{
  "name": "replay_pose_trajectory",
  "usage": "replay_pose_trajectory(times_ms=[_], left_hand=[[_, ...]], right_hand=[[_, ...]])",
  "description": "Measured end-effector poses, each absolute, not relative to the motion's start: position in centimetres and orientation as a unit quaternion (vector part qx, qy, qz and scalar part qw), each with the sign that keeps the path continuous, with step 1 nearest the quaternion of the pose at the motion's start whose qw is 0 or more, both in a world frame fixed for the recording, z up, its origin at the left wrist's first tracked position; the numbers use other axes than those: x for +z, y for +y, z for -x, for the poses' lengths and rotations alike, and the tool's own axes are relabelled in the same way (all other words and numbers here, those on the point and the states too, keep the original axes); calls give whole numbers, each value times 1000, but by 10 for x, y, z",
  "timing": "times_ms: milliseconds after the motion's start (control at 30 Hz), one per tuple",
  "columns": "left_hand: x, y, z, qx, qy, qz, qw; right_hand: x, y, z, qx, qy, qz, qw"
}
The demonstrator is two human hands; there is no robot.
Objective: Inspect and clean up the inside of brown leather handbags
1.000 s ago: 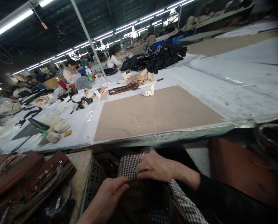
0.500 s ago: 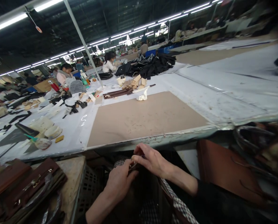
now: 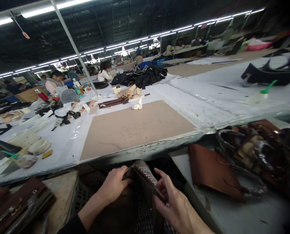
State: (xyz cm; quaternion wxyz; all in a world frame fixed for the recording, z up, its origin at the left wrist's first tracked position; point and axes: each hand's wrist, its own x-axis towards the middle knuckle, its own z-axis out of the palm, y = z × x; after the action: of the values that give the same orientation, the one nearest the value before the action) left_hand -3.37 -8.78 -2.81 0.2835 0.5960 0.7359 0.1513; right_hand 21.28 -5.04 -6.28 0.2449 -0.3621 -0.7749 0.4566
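In front of me, below the table edge, is a dark brown bag, seen from above with its mouth spread. My left hand pinches its upper edge at the left corner, thumb inside. On the opposite side my right hand has its thumb and curled fingers around the rim, with the index finger raised. A small shiny bit shows by the right fingers, too small to name. Black-and-white checked cloth appears behind and beneath the bag. Dark shadow hides most of the bag's lower part.
A long table with a brown board runs ahead. Finished brown bags lie on a stand at left, and a brown leather bag lies at right. A glue bottle stands on the table. Co-workers sit farther back.
My hands were close together at the bag's rim; now they are apart, the left on the left corner and the right lower on the right side. The view has swung to the right.
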Motion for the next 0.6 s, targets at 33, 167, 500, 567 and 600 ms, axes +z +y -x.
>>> replay_pose_trajectory(times_ms=[33,167,500,567,600], left_hand=[[-22,-91,39,151,727,-604,291],[12,-109,67,106,653,-646,381],[5,-107,65,-47,628,-666,400],[-2,-105,58,24,632,-658,410],[-4,-104,56,66,628,-650,422]], right_hand=[[-55,-43,-221,477,-770,352,234],[-25,-16,-252,567,-756,279,169],[-85,-7,-231,629,-724,264,109],[-90,-14,-229,618,-723,271,146],[-91,-16,-228,616,-718,272,175]])
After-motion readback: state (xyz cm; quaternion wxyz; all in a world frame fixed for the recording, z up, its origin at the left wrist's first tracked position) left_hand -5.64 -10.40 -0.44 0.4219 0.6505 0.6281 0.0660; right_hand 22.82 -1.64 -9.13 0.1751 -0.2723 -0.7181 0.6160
